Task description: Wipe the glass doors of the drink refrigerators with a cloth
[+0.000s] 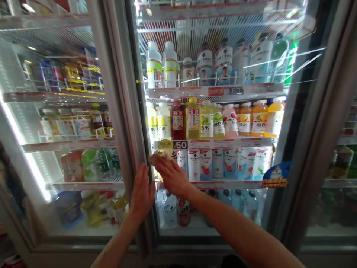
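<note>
My right hand [173, 175] presses a pale, crumpled cloth [155, 156] against the glass door [237, 232] of a drinks fridge, near the door's left edge. The fingers lie over the cloth and hide part of it. On the metal door frame [122, 93], lower and to the left, rests my left hand [141, 191], its fingers stretched out and nothing in it. Behind the glass, just above the cloth, are a shelf price tag [180, 144] and a row of bottles, among them a red one [177, 120] and a yellow one [193, 118].
Several shelves of bottles and cartons [206, 163] stand inside the fridge. A blue sticker [277, 175] is at the right of the glass. To the left, another glass door shows more drinks [69, 124]. A wide frame post [315, 123] borders the right side.
</note>
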The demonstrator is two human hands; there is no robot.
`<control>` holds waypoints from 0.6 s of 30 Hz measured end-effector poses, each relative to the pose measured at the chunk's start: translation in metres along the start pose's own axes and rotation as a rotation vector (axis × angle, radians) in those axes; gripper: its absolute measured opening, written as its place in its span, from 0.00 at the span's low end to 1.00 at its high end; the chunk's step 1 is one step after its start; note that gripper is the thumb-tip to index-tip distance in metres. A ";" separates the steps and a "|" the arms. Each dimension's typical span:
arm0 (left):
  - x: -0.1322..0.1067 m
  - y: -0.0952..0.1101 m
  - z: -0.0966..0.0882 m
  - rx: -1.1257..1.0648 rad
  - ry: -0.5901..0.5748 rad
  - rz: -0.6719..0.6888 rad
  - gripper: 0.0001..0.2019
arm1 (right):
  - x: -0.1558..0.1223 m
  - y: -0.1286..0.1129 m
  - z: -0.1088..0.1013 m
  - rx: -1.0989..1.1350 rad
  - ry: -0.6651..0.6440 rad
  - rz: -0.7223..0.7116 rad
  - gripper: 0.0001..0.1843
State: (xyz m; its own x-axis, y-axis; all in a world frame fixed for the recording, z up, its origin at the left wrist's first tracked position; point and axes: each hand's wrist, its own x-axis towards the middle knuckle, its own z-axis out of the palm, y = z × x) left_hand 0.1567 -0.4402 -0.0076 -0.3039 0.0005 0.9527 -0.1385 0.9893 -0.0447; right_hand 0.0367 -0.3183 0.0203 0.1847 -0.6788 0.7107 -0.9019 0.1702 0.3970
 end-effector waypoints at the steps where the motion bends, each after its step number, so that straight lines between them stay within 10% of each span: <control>1: -0.001 0.000 0.000 0.004 -0.008 0.004 0.32 | -0.015 -0.005 0.006 0.004 -0.044 -0.071 0.31; 4: -0.006 0.003 0.003 0.004 -0.032 0.018 0.33 | -0.047 0.000 0.004 -0.013 -0.061 -0.105 0.30; 9: 0.010 0.028 0.019 -0.074 -0.031 0.071 0.33 | -0.042 0.043 -0.035 -0.153 0.140 0.294 0.27; 15: 0.024 0.057 0.038 -0.086 -0.046 0.114 0.33 | -0.117 0.036 -0.032 -0.168 -0.001 0.106 0.25; 18: 0.025 0.069 0.050 -0.091 -0.067 0.125 0.33 | -0.113 0.063 -0.050 -0.245 0.119 0.256 0.24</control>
State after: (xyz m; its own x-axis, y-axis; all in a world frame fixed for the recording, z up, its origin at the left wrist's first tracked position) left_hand 0.0930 -0.3796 -0.0017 -0.3758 0.1183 0.9191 -0.0101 0.9912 -0.1317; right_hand -0.0210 -0.1948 -0.0060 0.0218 -0.5069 0.8617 -0.8072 0.4996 0.3143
